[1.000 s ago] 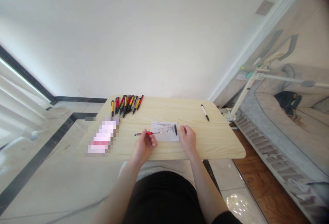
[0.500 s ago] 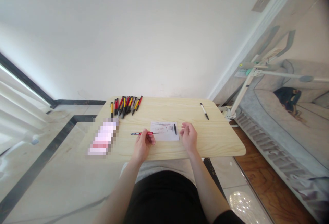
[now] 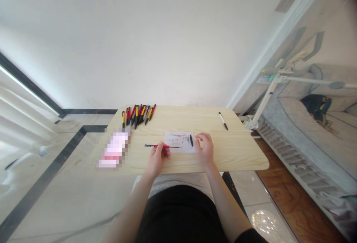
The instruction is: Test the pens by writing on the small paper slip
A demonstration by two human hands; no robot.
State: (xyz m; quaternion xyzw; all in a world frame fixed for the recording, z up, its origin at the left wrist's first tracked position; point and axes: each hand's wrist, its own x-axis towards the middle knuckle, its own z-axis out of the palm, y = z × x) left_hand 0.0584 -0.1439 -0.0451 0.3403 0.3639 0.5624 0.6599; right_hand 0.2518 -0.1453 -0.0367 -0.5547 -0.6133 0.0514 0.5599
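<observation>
My left hand (image 3: pixel 158 156) pinches the red barrel of a disassembled pen (image 3: pixel 151 146), held level over the table. A thin dark refill sticks out of its right end, above a printed sheet of paper (image 3: pixel 174 149). On the right part of that paper lies a short black pen piece (image 3: pixel 191 140), which looks like the pen's front grip. My right hand (image 3: pixel 205 149) is just right of this piece, its thumb and index finger curved and apart. Nothing shows between those fingers, and the other fingers are partly hidden.
Several red, yellow and grey pens (image 3: pixel 136 115) lie bunched at the back left of the wooden table (image 3: pixel 184 119). A white pen with black ends (image 3: pixel 223 121) lies at the back right. A blurred-out flat object (image 3: pixel 114 149) is at the left edge. A white wall rises behind.
The right hand's thumb and index finger have moved slightly toward the black piece and spread. The left hand still holds the pen barrel. The whole view has shifted slightly.
</observation>
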